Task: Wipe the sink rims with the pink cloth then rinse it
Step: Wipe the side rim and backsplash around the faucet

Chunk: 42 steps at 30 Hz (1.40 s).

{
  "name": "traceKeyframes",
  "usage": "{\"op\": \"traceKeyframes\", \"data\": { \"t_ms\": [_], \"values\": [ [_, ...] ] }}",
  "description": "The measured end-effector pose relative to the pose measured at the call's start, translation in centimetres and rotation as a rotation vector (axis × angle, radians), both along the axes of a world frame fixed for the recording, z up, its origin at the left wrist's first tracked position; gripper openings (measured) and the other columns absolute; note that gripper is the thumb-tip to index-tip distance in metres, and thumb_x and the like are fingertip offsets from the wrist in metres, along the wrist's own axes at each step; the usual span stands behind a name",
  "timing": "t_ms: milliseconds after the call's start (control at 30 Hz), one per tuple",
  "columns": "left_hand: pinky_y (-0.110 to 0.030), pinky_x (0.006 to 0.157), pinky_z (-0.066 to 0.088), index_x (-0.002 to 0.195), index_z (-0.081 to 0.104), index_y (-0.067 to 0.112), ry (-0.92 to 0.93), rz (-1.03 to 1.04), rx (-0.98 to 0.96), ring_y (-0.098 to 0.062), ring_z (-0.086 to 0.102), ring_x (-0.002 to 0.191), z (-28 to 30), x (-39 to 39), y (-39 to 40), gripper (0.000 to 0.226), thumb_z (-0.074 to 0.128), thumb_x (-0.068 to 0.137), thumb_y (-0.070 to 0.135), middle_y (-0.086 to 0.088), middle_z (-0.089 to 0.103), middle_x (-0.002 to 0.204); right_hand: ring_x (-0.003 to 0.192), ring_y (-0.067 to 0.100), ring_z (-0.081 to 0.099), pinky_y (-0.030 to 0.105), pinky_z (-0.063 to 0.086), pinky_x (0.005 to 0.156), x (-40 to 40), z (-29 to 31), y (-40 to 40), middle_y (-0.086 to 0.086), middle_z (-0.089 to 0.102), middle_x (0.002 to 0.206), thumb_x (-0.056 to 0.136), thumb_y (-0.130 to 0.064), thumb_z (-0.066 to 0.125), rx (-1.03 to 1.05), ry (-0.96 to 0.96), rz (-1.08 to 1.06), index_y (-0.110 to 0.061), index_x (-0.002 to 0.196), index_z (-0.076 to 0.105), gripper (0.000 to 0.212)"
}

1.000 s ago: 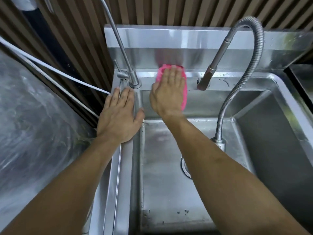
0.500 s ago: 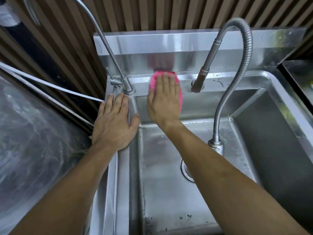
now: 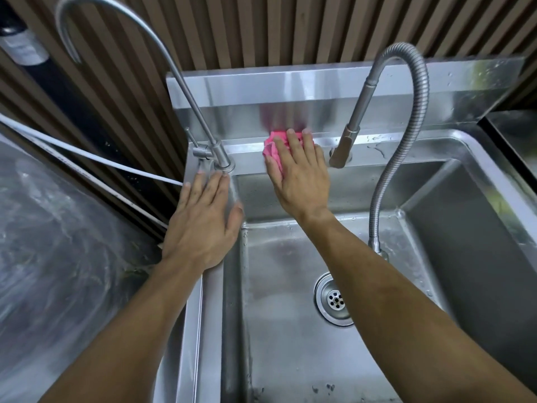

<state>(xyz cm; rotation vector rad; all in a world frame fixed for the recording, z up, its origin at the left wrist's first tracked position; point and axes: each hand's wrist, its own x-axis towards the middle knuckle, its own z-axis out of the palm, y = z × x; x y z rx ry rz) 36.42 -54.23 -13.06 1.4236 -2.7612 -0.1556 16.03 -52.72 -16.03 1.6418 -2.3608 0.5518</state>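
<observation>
A stainless steel sink stood against a brown slatted wall. The right hand, fingers flat and extended, pressed the pink cloth onto the wet back rim. The left hand lay open-palmed on the left rim beside a thin faucet.
</observation>
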Motion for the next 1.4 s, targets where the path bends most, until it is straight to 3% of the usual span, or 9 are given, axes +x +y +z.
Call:
{"op": "traceKeyframes", "data": {
  "t_ms": [67, 267, 400, 533, 867, 1067, 1200, 1400],
  "values": [
    [-0.035, 0.129, -0.004, 0.166, 0.015, 0.017, 0.005, -0.063, 0.009, -0.019, 0.006, 0.161, 0.2, -0.1, 0.4, 0.077, 0.004, 0.099, 0.052, 0.001, 0.014, 0.173, 0.154, 0.035, 0.033, 0.048, 0.024, 0.126, -0.2, 0.0, -0.3, 0.011, 0.049, 0.159, 0.111, -0.042, 0.037, -0.043, -0.007, 0.013, -0.013, 0.149, 0.055, 0.051],
    [-0.032, 0.128, 0.0, 0.165, 0.02, 0.012, 0.175, -0.24, -0.045, -0.021, 0.008, 0.161, 1.7, -3.7, -0.5, 0.06, 0.037, 0.109, 0.026, -0.004, 0.018, 0.173, 0.156, 0.033, 0.028, 0.044, 0.01, 0.13, -0.2, -0.3, -0.3, 0.012, 0.047, 0.159, 0.112, -0.036, 0.034, -0.037, -0.033, 0.028, -0.005, 0.15, 0.051, 0.052],
    [-0.033, 0.126, -0.005, 0.166, 0.006, 0.011, 0.108, -0.204, -0.089, -0.022, 0.0, 0.161, 1.6, -7.8, -3.3, 0.063, 0.027, 0.11, 0.032, -0.006, 0.006, 0.174, 0.159, 0.032, 0.019, 0.045, 0.012, 0.129, -0.7, -0.3, 0.3, 0.01, 0.035, 0.167, 0.113, -0.041, 0.027, 0.028, -0.052, -0.002, -0.009, 0.156, 0.042, 0.056],
    [-0.04, 0.13, -0.005, 0.164, -0.008, 0.007, -0.104, -0.165, -0.164, -0.022, -0.01, 0.16, -1.3, -7.9, -4.3, 0.068, 0.011, 0.109, 0.043, -0.011, -0.011, 0.173, 0.158, 0.034, 0.023, 0.042, 0.011, 0.131, -1.3, -0.7, 0.9, 0.016, 0.039, 0.164, 0.113, -0.039, 0.03, -0.059, -0.038, -0.013, -0.005, 0.153, 0.045, 0.055],
    [-0.039, 0.13, -0.007, 0.164, -0.01, 0.012, -0.093, -0.192, -0.136, -0.02, -0.015, 0.159, -1.8, -8.1, -4.8, 0.066, 0.001, 0.108, 0.045, -0.007, -0.016, 0.172, 0.139, 0.041, 0.054, 0.052, 0.041, 0.119, -2.1, -1.8, 0.1, 0.017, 0.065, 0.141, 0.108, -0.029, 0.047, -0.293, 0.112, 0.032, -0.001, 0.135, 0.065, 0.044],
    [-0.039, 0.131, -0.003, 0.165, -0.009, 0.013, -0.06, -0.189, -0.114, -0.018, -0.015, 0.159, -1.8, -8.0, -4.8, 0.066, 0.001, 0.108, 0.046, -0.004, -0.014, 0.173, 0.135, 0.042, 0.058, 0.053, 0.045, 0.115, -1.9, -1.5, 0.5, 0.022, 0.07, 0.13, 0.107, -0.024, 0.052, -0.289, 0.071, 0.07, 0.007, 0.125, 0.069, 0.039],
    [-0.038, 0.13, -0.005, 0.165, -0.009, 0.015, -0.045, -0.187, -0.086, -0.017, -0.016, 0.159, -1.8, -7.9, -4.8, 0.067, 0.0, 0.106, 0.048, -0.002, -0.015, 0.173, 0.14, 0.04, 0.052, 0.05, 0.04, 0.12, -1.5, -0.2, 3.2, 0.023, 0.067, 0.134, 0.108, -0.025, 0.046, -0.265, -0.024, 0.165, 0.007, 0.131, 0.064, 0.044],
    [-0.039, 0.131, -0.005, 0.164, -0.01, 0.017, -0.041, -0.219, -0.079, -0.018, -0.016, 0.159, -2.1, -7.4, -4.7, 0.069, 0.002, 0.106, 0.052, -0.002, -0.015, 0.172, 0.13, 0.038, 0.062, 0.052, 0.051, 0.109, -1.1, 4.2, 9.1, 0.021, 0.071, 0.128, 0.107, -0.022, 0.051, -0.431, -0.008, 0.197, 0.006, 0.127, 0.067, 0.038]
  ]
}}
